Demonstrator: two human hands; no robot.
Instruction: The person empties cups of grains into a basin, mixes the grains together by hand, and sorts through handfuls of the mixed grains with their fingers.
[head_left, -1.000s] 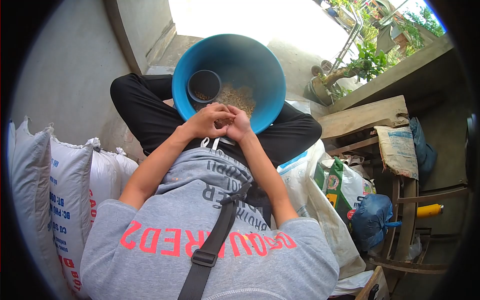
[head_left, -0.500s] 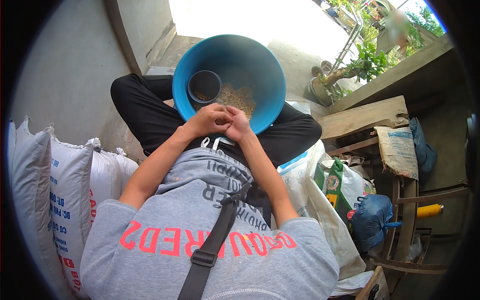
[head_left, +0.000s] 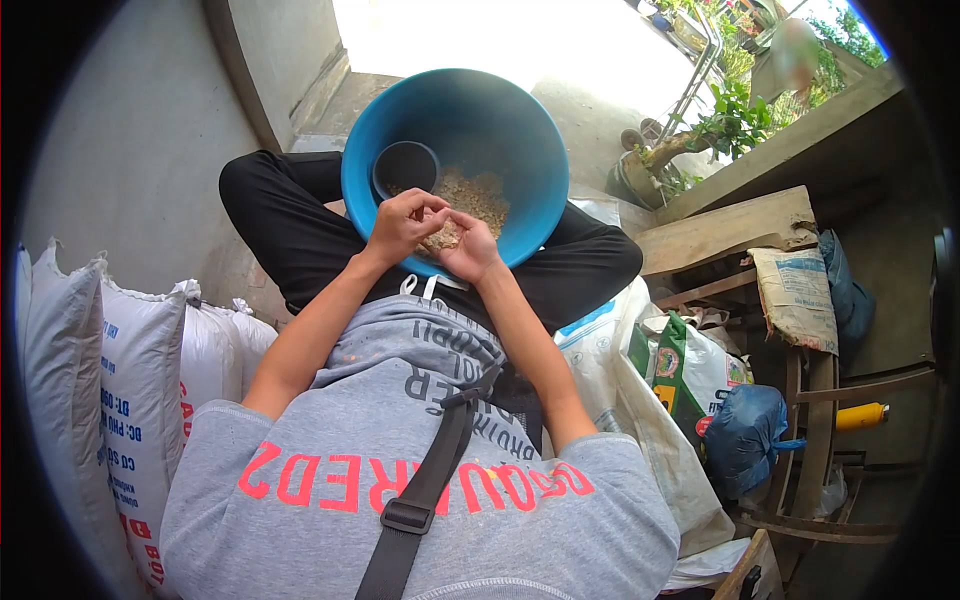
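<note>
Between my legs stands a wide blue plastic tub (head_left: 525,130) with a layer of small pale tan bits (head_left: 480,200), like grain or husks, on its bottom. A dark round cup (head_left: 408,168) sits inside the tub on the left. My right hand (head_left: 474,250) is cupped palm up near the tub's front rim, holding a small heap of these bits (head_left: 445,238). Over that palm, my left hand (head_left: 398,228) has its fingers bent and thumb and fingertips pinched together. What the left fingertips hold is too small to make out.
Stuffed white sacks (head_left: 140,350) stand along the left wall. At the right are more bags (head_left: 640,370), a blue plastic bag (head_left: 745,440), a wooden bench (head_left: 735,235) and a yellow cylinder (head_left: 862,416). A potted plant (head_left: 640,175) is at the back right.
My left hand has lifted and shifted slightly left, away from the right palm. The right hand has turned more open, so the heap of bits in it now shows.
</note>
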